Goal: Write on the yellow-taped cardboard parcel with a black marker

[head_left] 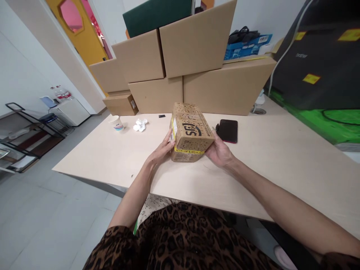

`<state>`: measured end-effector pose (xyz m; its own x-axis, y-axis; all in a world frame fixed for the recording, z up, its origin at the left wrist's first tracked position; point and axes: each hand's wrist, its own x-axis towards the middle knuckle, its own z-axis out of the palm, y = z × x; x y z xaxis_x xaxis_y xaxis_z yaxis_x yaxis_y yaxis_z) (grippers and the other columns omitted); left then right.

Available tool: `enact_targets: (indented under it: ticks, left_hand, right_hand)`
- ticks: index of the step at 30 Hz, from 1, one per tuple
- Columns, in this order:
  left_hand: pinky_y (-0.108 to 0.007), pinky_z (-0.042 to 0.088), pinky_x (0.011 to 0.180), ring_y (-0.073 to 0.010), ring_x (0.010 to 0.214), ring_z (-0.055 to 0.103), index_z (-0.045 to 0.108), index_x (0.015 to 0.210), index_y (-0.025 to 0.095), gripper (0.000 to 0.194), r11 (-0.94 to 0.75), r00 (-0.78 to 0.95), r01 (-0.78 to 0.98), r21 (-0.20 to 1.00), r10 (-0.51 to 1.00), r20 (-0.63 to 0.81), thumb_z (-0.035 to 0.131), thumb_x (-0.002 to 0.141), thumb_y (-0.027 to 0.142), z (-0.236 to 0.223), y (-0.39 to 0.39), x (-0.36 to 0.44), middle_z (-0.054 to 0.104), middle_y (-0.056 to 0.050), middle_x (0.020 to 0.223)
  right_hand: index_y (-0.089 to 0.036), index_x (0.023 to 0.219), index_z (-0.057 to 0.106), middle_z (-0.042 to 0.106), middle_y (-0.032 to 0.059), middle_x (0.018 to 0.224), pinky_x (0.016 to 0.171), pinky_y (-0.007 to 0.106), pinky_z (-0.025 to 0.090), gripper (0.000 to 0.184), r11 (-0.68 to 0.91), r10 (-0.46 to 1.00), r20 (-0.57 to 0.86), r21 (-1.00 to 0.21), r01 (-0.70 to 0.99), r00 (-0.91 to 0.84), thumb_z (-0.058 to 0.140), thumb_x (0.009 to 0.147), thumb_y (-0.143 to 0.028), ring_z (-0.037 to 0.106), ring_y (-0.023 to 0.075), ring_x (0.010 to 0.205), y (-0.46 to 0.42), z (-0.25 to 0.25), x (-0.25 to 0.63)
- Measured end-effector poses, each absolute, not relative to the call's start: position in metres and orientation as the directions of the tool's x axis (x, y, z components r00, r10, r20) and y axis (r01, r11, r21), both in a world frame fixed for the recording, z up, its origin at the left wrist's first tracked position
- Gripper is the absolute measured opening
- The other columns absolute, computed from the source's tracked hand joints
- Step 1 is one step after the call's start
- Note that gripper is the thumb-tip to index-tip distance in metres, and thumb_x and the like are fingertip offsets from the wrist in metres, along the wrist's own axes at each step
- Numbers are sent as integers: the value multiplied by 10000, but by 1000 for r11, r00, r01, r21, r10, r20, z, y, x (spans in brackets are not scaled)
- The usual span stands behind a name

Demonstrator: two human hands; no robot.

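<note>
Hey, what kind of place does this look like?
Likely a workroom or storeroom: big cartons stacked on a table, a blue basket among them, and a taped box in front.

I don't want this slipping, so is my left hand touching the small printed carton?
Touching. The head view shows the left hand with its thumb and fingers against the left side of the printed carton.
</note>
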<state>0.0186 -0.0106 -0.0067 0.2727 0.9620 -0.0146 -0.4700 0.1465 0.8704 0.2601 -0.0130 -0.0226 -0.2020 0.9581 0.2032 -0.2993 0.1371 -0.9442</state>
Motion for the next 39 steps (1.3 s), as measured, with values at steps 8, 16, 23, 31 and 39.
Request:
enact_targets:
  ticks: [8,16,23,31,39]
  left_hand:
    - [-385,299,1278,-277,1640,202,514,1513,363,904,-73,-61,-447,892,997,51,930,713,317,1,-7,14,393,-56,1699]
    - [-415,460,1180,-305,1273,687,758,1112,160,304,122,50,-486,866,992,-112,766,889,365,-3,2,14,811,-98,1155]
    - [-440,416,1228,-297,1457,544,710,1325,270,460,57,104,-527,848,995,-2,649,960,543,6,-5,14,714,-37,1410]
    - [-375,423,1211,-243,1467,534,645,1407,203,460,-100,-38,-624,775,994,98,548,1026,442,16,-8,11,715,-92,1394]
    - [-398,396,1235,-280,1458,535,679,1381,271,444,27,125,-452,892,992,34,718,951,376,-1,-5,17,730,-24,1383]
  right_hand:
    - [-327,1383,609,732,73,1326,993,537,577,603,105,960,172,-953,-284,-222,630,876,-653,672,313,1238,-17,-21,259]
    - [-301,1185,714,733,55,1319,1157,572,455,445,98,994,88,-979,-177,66,751,791,-505,621,302,1334,3,-42,267]
    - [-314,1103,745,765,22,1274,976,471,594,469,43,986,94,-939,-341,-135,698,819,-684,683,282,1220,-14,-23,261]
    - [-306,1257,682,669,86,1442,1119,535,495,688,67,995,83,-969,-238,-61,887,657,-576,604,307,1344,-7,-41,259]
    - [-310,1208,715,707,75,1372,1092,569,501,487,46,995,61,-984,-172,-83,723,830,-617,601,315,1349,-7,-40,262]
